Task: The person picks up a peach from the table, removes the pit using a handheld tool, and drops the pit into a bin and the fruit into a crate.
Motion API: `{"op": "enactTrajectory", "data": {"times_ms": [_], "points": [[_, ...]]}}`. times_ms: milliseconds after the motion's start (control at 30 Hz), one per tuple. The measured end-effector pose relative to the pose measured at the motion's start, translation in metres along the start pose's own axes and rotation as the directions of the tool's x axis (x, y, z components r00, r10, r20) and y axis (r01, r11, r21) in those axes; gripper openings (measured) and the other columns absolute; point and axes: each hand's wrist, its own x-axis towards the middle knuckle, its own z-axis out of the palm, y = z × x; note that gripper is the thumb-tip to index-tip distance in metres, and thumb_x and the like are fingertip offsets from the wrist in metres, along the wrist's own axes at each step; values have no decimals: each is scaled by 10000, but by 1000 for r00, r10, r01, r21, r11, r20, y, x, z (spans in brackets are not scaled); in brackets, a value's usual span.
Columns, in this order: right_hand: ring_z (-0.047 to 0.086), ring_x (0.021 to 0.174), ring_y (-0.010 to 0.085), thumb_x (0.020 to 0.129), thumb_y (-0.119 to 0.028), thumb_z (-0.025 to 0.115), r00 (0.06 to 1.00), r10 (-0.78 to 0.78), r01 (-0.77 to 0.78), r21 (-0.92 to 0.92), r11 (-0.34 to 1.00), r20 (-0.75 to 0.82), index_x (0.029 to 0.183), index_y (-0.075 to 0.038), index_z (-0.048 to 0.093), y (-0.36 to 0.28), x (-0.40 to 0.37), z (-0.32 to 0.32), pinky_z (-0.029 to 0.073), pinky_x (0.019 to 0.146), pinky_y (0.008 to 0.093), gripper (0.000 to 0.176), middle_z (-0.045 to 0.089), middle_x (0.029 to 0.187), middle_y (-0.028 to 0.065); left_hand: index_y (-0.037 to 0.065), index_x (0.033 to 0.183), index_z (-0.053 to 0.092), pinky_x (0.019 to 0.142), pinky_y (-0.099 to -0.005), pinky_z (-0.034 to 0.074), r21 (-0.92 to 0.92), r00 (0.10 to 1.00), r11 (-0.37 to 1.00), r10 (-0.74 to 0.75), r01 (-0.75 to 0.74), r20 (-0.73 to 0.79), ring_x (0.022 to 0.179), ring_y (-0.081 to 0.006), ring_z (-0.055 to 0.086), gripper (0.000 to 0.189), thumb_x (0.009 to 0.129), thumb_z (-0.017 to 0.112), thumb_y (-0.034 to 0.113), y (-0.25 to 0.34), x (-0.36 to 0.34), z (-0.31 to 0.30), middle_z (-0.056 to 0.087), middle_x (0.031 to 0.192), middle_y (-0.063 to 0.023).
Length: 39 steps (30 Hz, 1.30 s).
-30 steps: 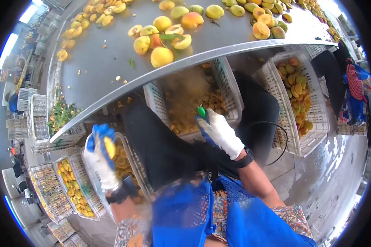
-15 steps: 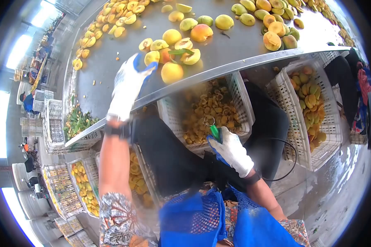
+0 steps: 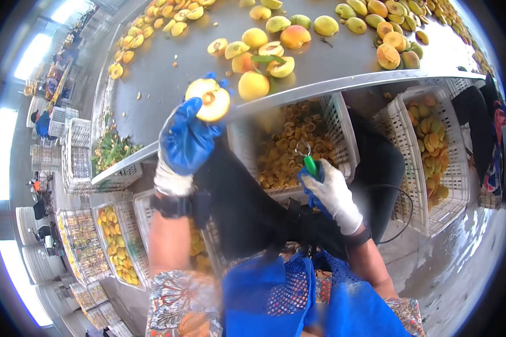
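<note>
My left hand (image 3: 188,139), in a white glove with a blue coated palm, is closed on a peach half (image 3: 215,101). The cut face points up and shows a brownish centre. In my right hand (image 3: 336,196), gloved the same way, is a green-handled pitting tool (image 3: 311,167) with a looped metal tip pointing away from me. It hangs over a white crate (image 3: 351,151) of small brownish-yellow pieces, apart from the peach half. Just beyond my left hand, several whole and halved peaches (image 3: 253,86) lie on the metal table (image 3: 168,92), one with a green leaf.
The table's raised metal edge (image 3: 320,89) runs between me and the fruit. More peach halves (image 3: 180,14) lie at the far left, and a pile (image 3: 396,42) at the right. Crates of fruit (image 3: 430,146) (image 3: 118,247) stand on both sides. A black cable (image 3: 407,196) loops by my right wrist.
My left hand has come back from the fruit on the table, turned palm up, and now holds a peach half. My right hand with the pitting tool has risen slightly; the view has shifted a little.
</note>
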Motion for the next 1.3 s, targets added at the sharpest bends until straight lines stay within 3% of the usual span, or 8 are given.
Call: {"op": "enactTrajectory", "data": {"times_ms": [133, 500, 700, 833, 1067, 1100, 1200, 1300], "points": [[660, 716, 399, 881, -245, 676, 997, -80, 78, 99, 992, 17, 991, 0, 567, -36, -12, 1, 499, 627, 444, 289, 645, 777, 238, -66, 1395, 416, 1120, -503, 388, -511, 999, 859, -47, 36, -8, 1325, -376, 447, 580, 1009, 499, 358, -56, -33, 3, 495, 1387, -234], [629, 672, 419, 850, -175, 675, 879, -475, 465, -144, 874, -46, 972, 20, 522, -60, -33, 39, 491, 584, 482, 276, 620, 718, 222, -29, 1350, 461, 1168, -521, 289, -347, 993, 937, 9, -51, -122, 1338, -371, 431, 479, 1010, 474, 307, -109, -59, 17, 500, 1389, -227], [634, 695, 413, 863, -179, 655, 865, -501, 490, -234, 840, 16, 993, 37, 515, -49, -37, 48, 487, 588, 483, 289, 626, 739, 224, 27, 1135, 605, 1070, -523, 422, -419, 983, 908, -69, -9, -172, 1220, -371, 548, 385, 992, 533, 377, -116, -60, 12, 611, 1239, -205], [639, 738, 416, 875, -197, 634, 920, -375, 390, -188, 901, 110, 999, 47, 508, -36, -41, 55, 488, 627, 495, 301, 629, 772, 245, 48, 1010, 625, 815, -447, 583, -85, 958, 995, -79, 57, -276, 913, -308, 688, 375, 984, 556, 415, -124, -57, 8, 682, 970, -139], [632, 653, 298, 924, -252, 610, 918, -175, 115, 183, 976, 356, 992, 36, 562, -17, -41, 55, 498, 611, 413, 300, 620, 743, 189, -1, 978, 642, 696, -379, 601, 359, 952, 888, -224, 287, -207, 786, -269, 703, 421, 981, 562, 412, -123, -60, 1, 680, 878, -137], [624, 610, 251, 936, -261, 607, 909, -214, 117, 275, 954, 357, 989, 26, 576, -16, -41, 56, 499, 577, 376, 294, 616, 722, 155, -2, 967, 657, 690, -378, 596, 376, 968, 893, -214, 249, -134, 776, -268, 703, 406, 981, 569, 394, -127, -59, -6, 686, 864, -144], [542, 532, 104, 971, -280, 588, 730, 26, -554, 569, 607, 683, 987, -7, 596, -30, -45, 32, 435, 479, 242, 273, 563, 687, 29, 1, 964, 667, 688, -377, 591, 164, 920, 906, -377, 391, -110, 772, -270, 701, 418, 989, 550, 401, -128, -52, -13, 693, 869, -146], [435, 450, 44, 990, -288, 573, 669, -72, -640, 623, 449, 740, 972, -7, 595, -30, -44, 28, 334, 404, 188, 283, 474, 636, -38, -1, 950, 664, 712, -395, 586, 15, 949, 961, -271, 277, -163, 756, -283, 692, 475, 1001, 506, 443, -129, -54, 5, 690, 875, -159]]}}
